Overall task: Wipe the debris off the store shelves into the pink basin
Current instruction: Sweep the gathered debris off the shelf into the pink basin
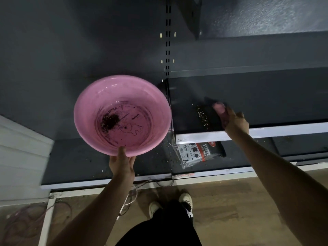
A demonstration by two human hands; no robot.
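Observation:
My left hand point(122, 163) grips the near rim of the pink basin point(92, 105), thumb over the edge, and holds it in the air left of the shelf upright. A dark clump of debris point(110, 121) lies in the basin's bottom. My right hand point(234, 121) reaches onto the dark middle shelf point(257, 96) and holds a pink cloth point(220, 108) against it. A band of light crumbs point(202, 115) lies on that shelf just left of the cloth, near the front edge.
A black, red and white packet point(200, 154) lies on the lower shelf point(85, 160), which is speckled with crumbs. A slotted upright point(167, 41) divides the shelving. Cables point(131, 196) trail on the wooden floor by my shoes point(185, 199).

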